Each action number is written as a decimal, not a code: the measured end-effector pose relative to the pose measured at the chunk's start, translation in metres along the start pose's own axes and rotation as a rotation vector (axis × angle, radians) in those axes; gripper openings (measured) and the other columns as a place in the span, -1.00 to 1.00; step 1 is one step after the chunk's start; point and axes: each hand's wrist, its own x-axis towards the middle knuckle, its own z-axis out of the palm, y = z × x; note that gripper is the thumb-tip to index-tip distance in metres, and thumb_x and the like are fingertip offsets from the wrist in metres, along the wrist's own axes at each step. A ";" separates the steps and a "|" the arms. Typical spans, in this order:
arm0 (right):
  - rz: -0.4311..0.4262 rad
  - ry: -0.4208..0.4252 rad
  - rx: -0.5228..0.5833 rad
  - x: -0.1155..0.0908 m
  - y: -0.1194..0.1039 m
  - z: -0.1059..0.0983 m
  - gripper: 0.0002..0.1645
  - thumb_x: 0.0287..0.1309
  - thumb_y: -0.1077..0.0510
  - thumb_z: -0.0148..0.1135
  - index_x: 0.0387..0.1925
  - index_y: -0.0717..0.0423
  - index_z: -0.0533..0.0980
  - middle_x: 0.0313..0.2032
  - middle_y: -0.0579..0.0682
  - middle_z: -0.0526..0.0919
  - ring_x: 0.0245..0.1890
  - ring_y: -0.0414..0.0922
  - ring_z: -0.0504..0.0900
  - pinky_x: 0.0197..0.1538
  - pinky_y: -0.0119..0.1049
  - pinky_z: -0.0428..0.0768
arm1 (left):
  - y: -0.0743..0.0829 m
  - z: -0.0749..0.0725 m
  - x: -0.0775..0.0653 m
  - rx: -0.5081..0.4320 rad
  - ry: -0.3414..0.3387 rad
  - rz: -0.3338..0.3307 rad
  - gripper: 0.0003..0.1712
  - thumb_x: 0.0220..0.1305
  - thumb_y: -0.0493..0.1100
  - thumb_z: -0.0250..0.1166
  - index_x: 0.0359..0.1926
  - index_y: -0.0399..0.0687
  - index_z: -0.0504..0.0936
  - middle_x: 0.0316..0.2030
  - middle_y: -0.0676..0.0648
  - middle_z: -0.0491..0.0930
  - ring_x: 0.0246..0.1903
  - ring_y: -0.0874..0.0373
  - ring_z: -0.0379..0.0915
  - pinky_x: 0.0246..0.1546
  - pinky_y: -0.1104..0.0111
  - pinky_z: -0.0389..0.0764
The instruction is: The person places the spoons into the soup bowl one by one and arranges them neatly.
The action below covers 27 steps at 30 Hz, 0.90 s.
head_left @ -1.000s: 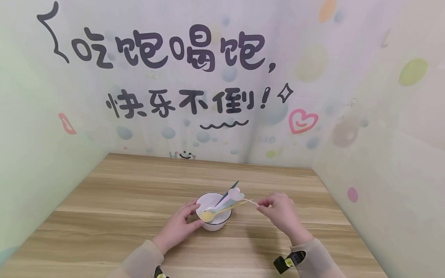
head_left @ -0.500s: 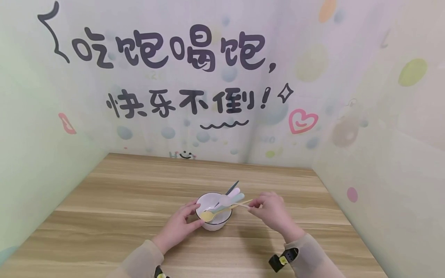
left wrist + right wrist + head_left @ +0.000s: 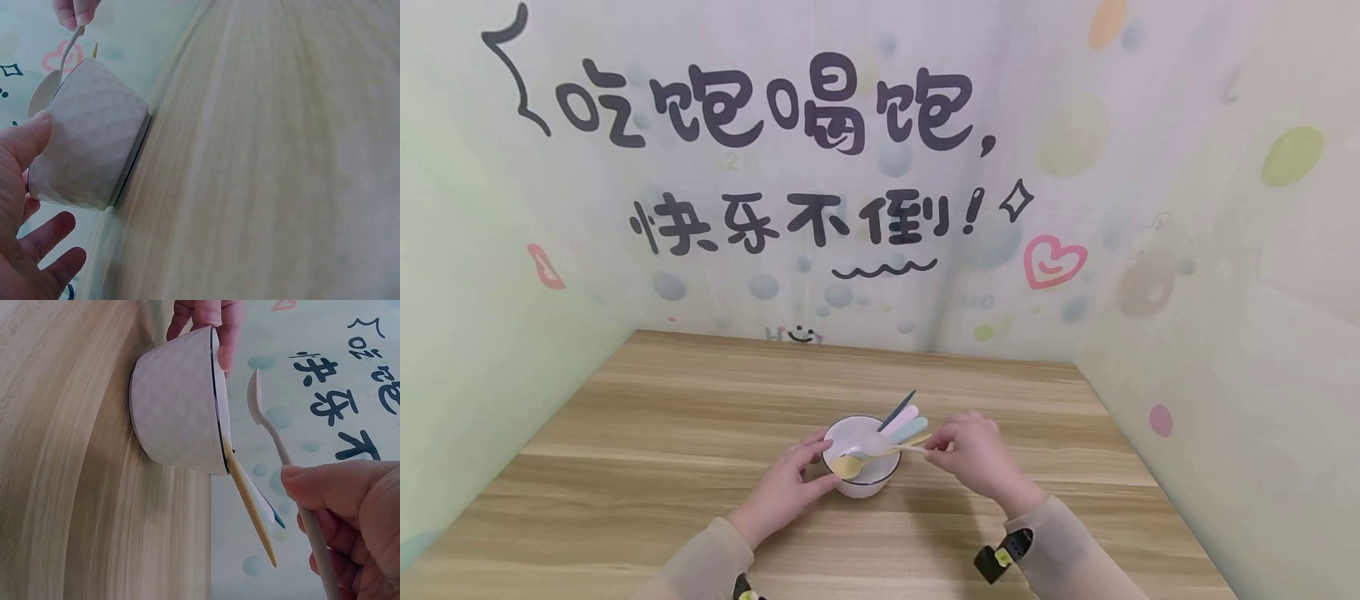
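Observation:
A white bowl (image 3: 861, 492) with a dark rim and faceted sides stands on the table. My left hand (image 3: 790, 483) steadies it, thumb and index finger gripping its left side at the rim; two other fingers are spread in the left wrist view. Over the bowl's opening, my right hand (image 3: 973, 454) pinches a pale spoon (image 3: 281, 444) by the handle, its head pointing left. Inside the bowl lies a yellow spoon (image 3: 847, 467), leaning on the rim. Dark teal (image 3: 898, 409), pale pink (image 3: 901, 419) and light blue handles (image 3: 911, 430) stick out to the back right; their lower ends are hidden.
The wood-grain table (image 3: 700, 417) stretches around the bowl on all sides. Pale walls enclose it left, right and behind; the back wall (image 3: 880, 308) bears dark lettering and coloured dots. Dark bands (image 3: 1003, 557) with small cameras sit on both wrists.
My right hand has moved left and slightly down, bringing the pale spoon's head from above the protruding handles to over the bowl. The left hand and bowl have stayed in place.

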 end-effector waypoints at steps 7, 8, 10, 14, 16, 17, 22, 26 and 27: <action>-0.037 -0.030 0.000 0.005 0.000 0.003 -0.89 -0.08 0.10 0.50 -0.53 -0.21 0.69 -0.53 -0.47 0.49 -0.31 -0.27 0.40 -0.10 -0.15 0.32 | 0.001 0.001 0.001 -0.004 0.004 0.009 -0.37 0.13 0.00 0.43 0.16 -0.21 0.53 0.33 -0.13 0.32 0.05 0.00 0.45 0.10 0.00 0.49; -0.040 -0.038 0.005 0.006 0.000 0.004 -0.89 -0.08 0.10 0.50 -0.52 -0.21 0.69 -0.52 -0.46 0.50 -0.31 -0.26 0.40 -0.10 -0.15 0.32 | 0.001 0.001 0.001 -0.004 0.004 0.011 -0.37 0.13 0.00 0.43 0.16 -0.21 0.53 0.33 -0.13 0.33 0.05 0.00 0.45 0.10 0.00 0.49; -0.054 -0.049 0.003 0.008 0.000 0.004 -0.90 -0.08 0.10 0.50 -0.52 -0.20 0.70 -0.50 -0.45 0.51 -0.30 -0.26 0.41 -0.09 -0.15 0.32 | 0.001 0.001 0.001 -0.004 0.004 0.011 -0.37 0.12 0.00 0.43 0.16 -0.21 0.53 0.33 -0.13 0.33 0.05 0.00 0.45 0.10 0.00 0.49; -0.088 -0.076 -0.015 0.011 -0.002 0.006 -0.91 -0.07 0.10 0.50 -0.53 -0.18 0.69 -0.50 -0.42 0.52 -0.29 -0.25 0.41 -0.09 -0.14 0.33 | 0.000 0.001 0.000 -0.001 0.004 0.014 -0.38 0.12 -0.01 0.43 0.16 -0.20 0.54 0.32 -0.14 0.33 0.05 0.01 0.45 0.09 0.01 0.49; -0.110 -0.081 -0.040 0.013 -0.004 0.007 -0.91 -0.06 0.08 0.49 -0.54 -0.18 0.69 -0.52 -0.42 0.50 -0.30 -0.24 0.42 -0.11 -0.14 0.33 | 0.000 0.000 0.000 0.002 0.004 0.014 -0.38 0.12 -0.01 0.43 0.16 -0.19 0.54 0.32 -0.14 0.33 0.05 0.01 0.45 0.09 0.01 0.50; -0.120 -0.082 -0.054 0.014 -0.005 0.007 -0.91 -0.06 0.08 0.49 -0.55 -0.19 0.69 -0.54 -0.43 0.48 -0.31 -0.24 0.42 -0.12 -0.15 0.33 | 0.000 0.000 0.000 0.004 0.005 0.014 -0.38 0.12 0.00 0.43 0.16 -0.19 0.54 0.32 -0.13 0.34 0.05 0.01 0.45 0.09 0.01 0.50; -0.163 -0.100 -0.102 0.019 -0.008 0.009 -0.89 -0.06 0.06 0.49 -0.57 -0.20 0.67 -0.56 -0.45 0.46 -0.32 -0.24 0.43 -0.16 -0.19 0.32 | 0.001 0.000 0.000 0.009 0.005 0.008 -0.38 0.13 0.00 0.43 0.17 -0.17 0.53 0.33 -0.13 0.33 0.07 0.00 0.44 0.09 0.01 0.50; -0.180 -0.127 -0.128 0.022 -0.009 0.011 -0.90 -0.04 0.04 0.47 -0.56 -0.20 0.67 -0.55 -0.43 0.47 -0.33 -0.24 0.41 -0.16 -0.20 0.33 | 0.002 0.000 0.000 0.012 0.000 0.006 -0.37 0.13 0.01 0.43 0.17 -0.17 0.53 0.33 -0.12 0.33 0.08 0.00 0.44 0.10 0.01 0.50; -0.186 -0.131 -0.137 0.022 -0.010 0.012 -0.90 -0.04 0.04 0.47 -0.56 -0.19 0.67 -0.54 -0.42 0.48 -0.33 -0.24 0.41 -0.16 -0.20 0.33 | 0.002 0.000 0.000 0.012 -0.001 0.005 -0.37 0.13 0.01 0.43 0.17 -0.17 0.53 0.33 -0.12 0.33 0.08 0.00 0.43 0.10 0.01 0.49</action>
